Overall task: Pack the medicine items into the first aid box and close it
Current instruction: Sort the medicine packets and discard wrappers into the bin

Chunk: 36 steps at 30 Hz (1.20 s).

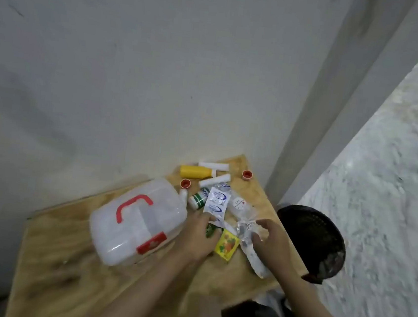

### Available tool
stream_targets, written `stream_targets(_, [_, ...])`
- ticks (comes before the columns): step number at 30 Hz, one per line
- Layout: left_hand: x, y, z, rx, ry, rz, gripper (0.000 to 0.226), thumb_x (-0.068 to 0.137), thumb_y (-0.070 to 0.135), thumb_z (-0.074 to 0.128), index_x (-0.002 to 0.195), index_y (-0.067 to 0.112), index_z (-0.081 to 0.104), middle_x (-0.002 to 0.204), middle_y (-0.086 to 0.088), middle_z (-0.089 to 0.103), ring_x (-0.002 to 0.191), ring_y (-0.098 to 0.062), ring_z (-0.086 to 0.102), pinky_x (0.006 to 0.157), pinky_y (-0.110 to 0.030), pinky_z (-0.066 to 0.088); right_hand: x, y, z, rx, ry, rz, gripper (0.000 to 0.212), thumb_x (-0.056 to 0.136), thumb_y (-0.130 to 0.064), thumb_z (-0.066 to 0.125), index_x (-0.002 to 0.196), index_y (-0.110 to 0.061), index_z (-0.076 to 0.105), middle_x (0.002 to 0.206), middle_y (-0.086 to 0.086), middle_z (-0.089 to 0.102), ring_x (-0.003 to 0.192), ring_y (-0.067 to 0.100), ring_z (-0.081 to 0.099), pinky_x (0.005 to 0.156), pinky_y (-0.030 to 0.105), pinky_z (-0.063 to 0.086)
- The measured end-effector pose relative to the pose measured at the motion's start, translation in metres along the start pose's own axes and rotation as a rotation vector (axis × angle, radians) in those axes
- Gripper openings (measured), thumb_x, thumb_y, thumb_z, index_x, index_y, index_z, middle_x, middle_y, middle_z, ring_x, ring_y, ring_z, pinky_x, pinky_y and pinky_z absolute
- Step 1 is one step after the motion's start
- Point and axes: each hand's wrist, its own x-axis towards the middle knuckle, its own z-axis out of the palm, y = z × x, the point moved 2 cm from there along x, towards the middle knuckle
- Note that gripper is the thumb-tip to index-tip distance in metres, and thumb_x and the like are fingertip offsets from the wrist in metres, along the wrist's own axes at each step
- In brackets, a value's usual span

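Right hand (270, 238) fingers gripping clear packet (245, 229), left hand (198, 233) pinching white sachets (216, 201), print unreadable

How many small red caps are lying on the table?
2. One red cap lies just past the first aid box; the other red cap sits near the table's far right corner. Others may be hidden.

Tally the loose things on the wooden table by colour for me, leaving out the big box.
Yellow: 2, the bottle and the small carton
Red: 2, the caps
White rolls: 2
Green-and-white bottle: 1
Clear or white packets: too crumpled and overlapped to count
Total counted: 7
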Motion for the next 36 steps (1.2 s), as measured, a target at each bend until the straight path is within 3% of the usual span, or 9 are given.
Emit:
stream_targets(7, [0.051, 0.008, 0.011, 0.227, 0.043, -0.091, 0.04, 0.088, 0.037, 0.05, 0.118, 0.01, 0.056, 0.125, -0.018, 0.05, 0.113, -0.033, 0.049, 0.091, -0.042, 0.045, -0.006, 0.037, 0.021, -0.144, -0.104, 0.039, 0.043, 0.065, -0.036, 0.071, 0.106, -0.026, 0.069, 0.107, 0.007, 0.06, 0.101, 0.028, 0.057, 0.086, 0.037, 0.047])
stream_targets(10, [0.066, 0.011, 0.016, 0.416, 0.029, -0.152, 0.036, 0.09, 0.037, 0.047, 0.115, 0.012, 0.055, 0.134, -0.02, 0.039, 0.117, -0.039, 0.044, 0.092, -0.044, 0.044, -0.005, 0.041, 0.023, -0.189, -0.109, 0.022, 0.044, 0.065, -0.03, 0.074, 0.108, -0.031, 0.069, 0.11, 0.006, 0.055, 0.1, 0.029, 0.054, 0.086, 0.038, 0.047])
stream_targets(14, [0.079, 0.01, 0.021, 0.454, 0.018, -0.27, 0.032, 0.082, 0.022, 0.058, 0.113, 0.016, 0.052, 0.136, -0.02, 0.031, 0.114, -0.04, 0.046, 0.09, -0.047, 0.046, 0.0, 0.047, 0.023, -0.109, -0.118, 0.014, 0.046, 0.063, -0.022, 0.08, 0.108, -0.027, 0.07, 0.109, 0.008, 0.051, 0.099, 0.03, 0.052, 0.087, 0.038, 0.047])
stream_targets(17, [0.081, 0.009, 0.022, 0.398, 0.039, -0.311, 0.036, 0.081, 0.018, 0.059, 0.116, 0.018, 0.051, 0.134, -0.017, 0.029, 0.106, -0.039, 0.053, 0.087, -0.044, 0.049, 0.003, 0.048, 0.021, -0.021, -0.136, 0.033, 0.047, 0.062, -0.015, 0.082, 0.108, -0.021, 0.07, 0.099, 0.004, 0.052, 0.096, 0.026, 0.052, 0.082, 0.034, 0.047])
stream_targets(20, [0.08, 0.007, 0.019, 0.269, 0.07, -0.315, 0.039, 0.079, 0.007, 0.058, 0.117, 0.017, 0.053, 0.133, -0.014, 0.031, 0.105, -0.033, 0.054, 0.083, -0.033, 0.045, 0.004, 0.049, 0.018, 0.026, -0.13, 0.046, 0.042, 0.066, -0.008, 0.074, 0.105, -0.025, 0.071, 0.085, -0.009, 0.05, 0.086, 0.015, 0.052, 0.069, 0.013, 0.037])
stream_targets(23, [0.082, 0.003, 0.011, 0.109, 0.143, -0.241, 0.033, 0.074, 0.001, 0.06, 0.103, 0.016, 0.06, 0.119, -0.015, 0.052, 0.098, -0.029, 0.057, 0.072, -0.027, 0.041, 0.006, 0.049, 0.008, 0.161, -0.115, 0.05, 0.035, 0.071, -0.004, 0.069, 0.101, -0.022, 0.072, 0.083, -0.011, 0.058, 0.074, -0.001, 0.055, 0.064, 0.005, 0.038])
stream_targets(28, [0.082, 0.017, 0.001, -0.034, 0.221, -0.259, 0.027, 0.078, 0.003, 0.058, 0.102, 0.011, 0.067, 0.106, -0.009, 0.068, 0.096, -0.025, 0.061, 0.068, -0.024, 0.039, 0.015, 0.047, -0.02, 0.344, -0.037, 0.067, 0.025, 0.075, -0.006, 0.071, 0.096, -0.019, 0.074, 0.085, -0.014, 0.069, 0.071, -0.008, 0.061, 0.062, 0.006, 0.043])
stream_targets(32, [0.088, 0.054, 0.009, -0.086, 0.304, -0.188, 0.028, 0.079, 0.005, 0.061, 0.105, 0.014, 0.067, 0.1, -0.005, 0.068, 0.085, -0.018, 0.061, 0.069, -0.024, 0.044, 0.035, 0.06, -0.048, 0.461, 0.067, 0.13, 0.017, 0.077, -0.014, 0.074, 0.094, -0.014, 0.074, 0.081, -0.008, 0.072, 0.069, 0.001, 0.065, 0.064, 0.012, 0.05])
stream_targets(36, [0.106, 0.102, 0.045, -0.141, 0.177, -0.129, 0.025, 0.084, 0.01, 0.058, 0.107, 0.02, 0.062, 0.079, 0.01, 0.059, 0.063, -0.003, 0.056, 0.054, -0.021, 0.047, 0.056, 0.081, -0.07, 0.58, 0.118, 0.198, 0.011, 0.078, -0.017, 0.073, 0.089, -0.018, 0.075, 0.083, -0.001, 0.074, 0.076, 0.009, 0.069, 0.07, 0.02, 0.055])
